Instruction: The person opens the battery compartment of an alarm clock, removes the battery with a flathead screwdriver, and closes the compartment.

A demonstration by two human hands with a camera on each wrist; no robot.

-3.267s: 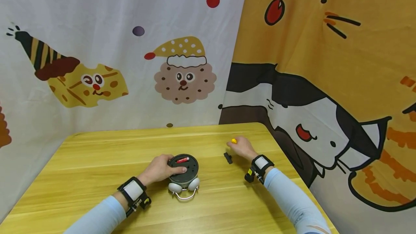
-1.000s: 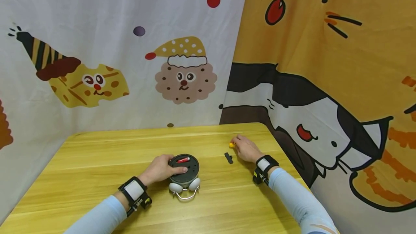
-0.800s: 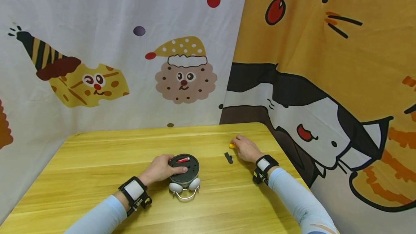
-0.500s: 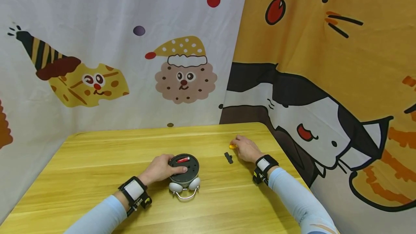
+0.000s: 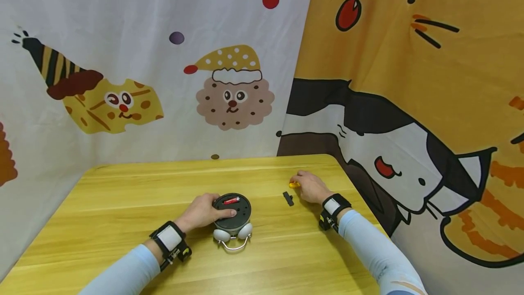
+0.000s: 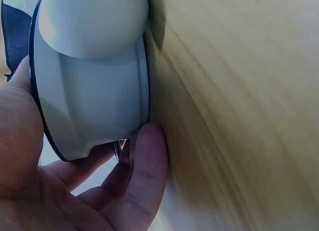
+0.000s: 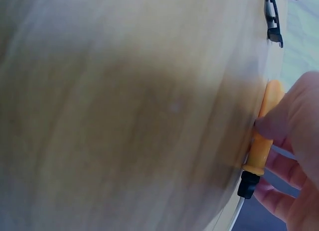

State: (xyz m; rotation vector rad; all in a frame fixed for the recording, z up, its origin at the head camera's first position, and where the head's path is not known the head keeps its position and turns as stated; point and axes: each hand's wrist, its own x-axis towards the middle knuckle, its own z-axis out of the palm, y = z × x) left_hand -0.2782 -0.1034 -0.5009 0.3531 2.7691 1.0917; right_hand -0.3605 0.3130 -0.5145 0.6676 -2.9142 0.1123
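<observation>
My left hand [image 5: 200, 212] grips a twin-bell alarm clock [image 5: 241, 213] lying on its face, thumb across the dark back. A red battery [image 5: 231, 200] shows in the clock's back. In the left wrist view, the fingers curl round the clock's pale side [image 6: 99, 101], close to the tabletop. Farther right, my right hand [image 5: 314, 189] pinches the orange-yellow handle of a screwdriver [image 7: 259, 154] with thumb and fingers, low over the table. Its shaft runs out of the right wrist view's bottom edge. A small black battery cover [image 5: 288, 198] lies between the clock and the right hand.
The wooden table [image 5: 163, 181] has its right edge just beyond the right hand. Behind it hangs a printed curtain [image 5: 135, 22] with cartoon figures. The clock's white bells [image 5: 222, 235] and metal handle [image 5: 234, 247] point towards me.
Since the oldest frame, my right hand has shifted slightly right and the screwdriver handle has come lower, turning to lie flatter. The left hand and clock have stayed put.
</observation>
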